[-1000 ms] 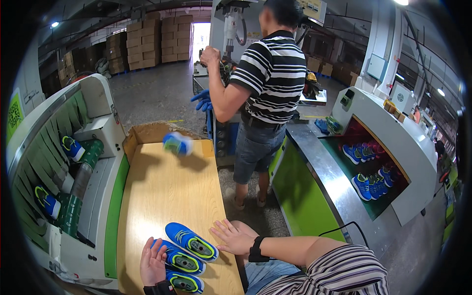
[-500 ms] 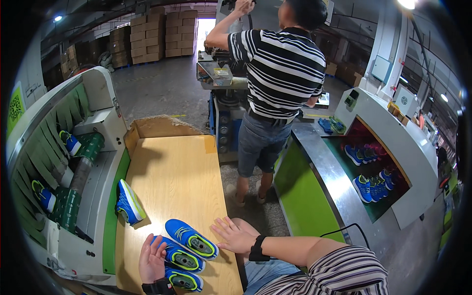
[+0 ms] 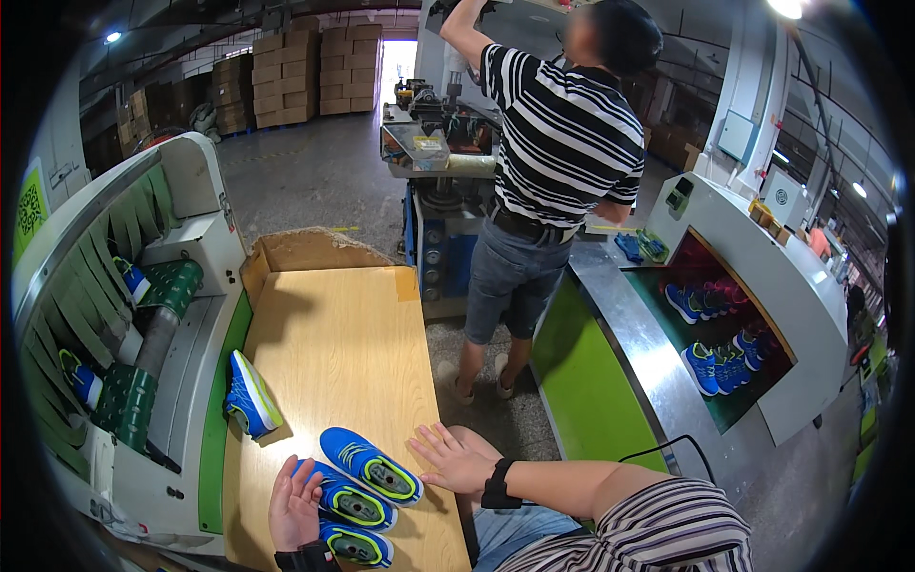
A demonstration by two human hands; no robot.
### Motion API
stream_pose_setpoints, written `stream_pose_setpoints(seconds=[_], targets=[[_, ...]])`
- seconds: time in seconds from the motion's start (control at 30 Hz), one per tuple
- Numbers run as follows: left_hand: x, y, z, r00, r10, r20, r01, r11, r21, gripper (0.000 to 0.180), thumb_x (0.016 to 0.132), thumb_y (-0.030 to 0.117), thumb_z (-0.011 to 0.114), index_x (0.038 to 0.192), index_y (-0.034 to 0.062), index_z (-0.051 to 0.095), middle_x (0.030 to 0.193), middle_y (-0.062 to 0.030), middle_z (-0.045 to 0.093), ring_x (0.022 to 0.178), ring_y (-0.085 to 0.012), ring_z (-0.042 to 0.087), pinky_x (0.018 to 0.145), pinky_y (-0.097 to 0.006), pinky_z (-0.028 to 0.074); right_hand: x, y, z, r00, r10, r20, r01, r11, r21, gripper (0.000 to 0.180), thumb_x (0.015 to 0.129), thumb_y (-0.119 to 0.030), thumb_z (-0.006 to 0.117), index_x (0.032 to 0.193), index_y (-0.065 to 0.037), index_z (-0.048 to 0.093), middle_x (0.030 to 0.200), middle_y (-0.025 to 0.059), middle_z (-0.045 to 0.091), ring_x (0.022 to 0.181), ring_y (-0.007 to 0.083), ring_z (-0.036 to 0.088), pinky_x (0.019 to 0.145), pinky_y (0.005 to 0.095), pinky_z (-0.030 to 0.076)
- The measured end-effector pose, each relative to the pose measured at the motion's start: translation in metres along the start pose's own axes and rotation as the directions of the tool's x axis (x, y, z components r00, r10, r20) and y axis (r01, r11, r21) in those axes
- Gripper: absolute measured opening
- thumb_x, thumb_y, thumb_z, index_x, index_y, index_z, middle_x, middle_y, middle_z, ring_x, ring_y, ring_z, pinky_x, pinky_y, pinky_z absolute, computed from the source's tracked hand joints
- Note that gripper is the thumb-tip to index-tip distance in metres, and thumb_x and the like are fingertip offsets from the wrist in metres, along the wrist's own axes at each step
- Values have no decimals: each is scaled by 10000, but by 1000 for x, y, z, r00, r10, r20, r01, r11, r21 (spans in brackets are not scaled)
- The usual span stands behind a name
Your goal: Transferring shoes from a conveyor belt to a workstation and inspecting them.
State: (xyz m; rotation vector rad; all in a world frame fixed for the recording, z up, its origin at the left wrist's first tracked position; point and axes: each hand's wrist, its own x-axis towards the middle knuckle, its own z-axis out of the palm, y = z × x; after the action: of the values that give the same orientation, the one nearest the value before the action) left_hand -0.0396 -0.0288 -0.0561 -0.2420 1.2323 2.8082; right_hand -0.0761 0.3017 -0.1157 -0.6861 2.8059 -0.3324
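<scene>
Blue shoe (image 3: 252, 396) unmoved since landing; co-worker (image 3: 553, 181) reaches higher.

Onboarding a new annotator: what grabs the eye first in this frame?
Three blue shoes with yellow-green soles lie sole-up at the near end of the wooden table, between the left hand and the right hand. A fourth blue shoe rests on its side at the table's left edge, against the machine. Behind the table, a person in a striped shirt reaches up.
</scene>
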Motion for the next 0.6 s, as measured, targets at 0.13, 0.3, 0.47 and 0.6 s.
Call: stream_pose_setpoints(seconds=[0.13, 0.3, 0.47, 0.6], targets=[[0, 1, 2, 1000, -1, -2, 1, 1000, 3, 494, 1019, 292, 500, 1433, 33, 423, 1295, -166, 591, 1078, -227, 619, 887, -323, 493, -1, -1, -3, 1000, 5, 13, -5, 1000, 15, 753, 992, -545, 426, 1579, -174, 137, 1637, 182, 68, 1502, 432, 20, 1182, 557, 199], [0, 0, 1, 1000, -4, -7, 4, 1000, 1, 500, 1018, 294, 501, 1438, 37, 417, 1306, -166, 582, 1078, -228, 616, 884, -324, 492, -1, -3, -7, 1000, 10, 19, -11, 999, 33, 751, 991, -536, 434, 1578, -173, 140, 1634, 184, 79, 1501, 436, 30, 1178, 559, 212], [1, -2, 0, 1000, -3, 11, 3, 1000, 6, 505, 1021, 297, 491, 1447, 39, 409, 1314, -164, 574, 1079, -231, 614, 883, -324, 491, -3, 1, 0, 1000, -2, -23, 2, 1000, 2, 749, 991, -536, 435, 1578, -174, 143, 1635, 178, 83, 1502, 432, 34, 1179, 555, 214], [0, -1, 0, 1000, 0, 3, 0, 1000, 7, 498, 1023, 294, 482, 1444, 37, 411, 1312, -162, 576, 1079, -232, 614, 880, -325, 494, -1, 0, -1, 1000, 1, -7, -1, 1000, -2, 745, 995, -538, 422, 1580, -179, 134, 1639, 170, 74, 1505, 420, 27, 1184, 549, 207]])
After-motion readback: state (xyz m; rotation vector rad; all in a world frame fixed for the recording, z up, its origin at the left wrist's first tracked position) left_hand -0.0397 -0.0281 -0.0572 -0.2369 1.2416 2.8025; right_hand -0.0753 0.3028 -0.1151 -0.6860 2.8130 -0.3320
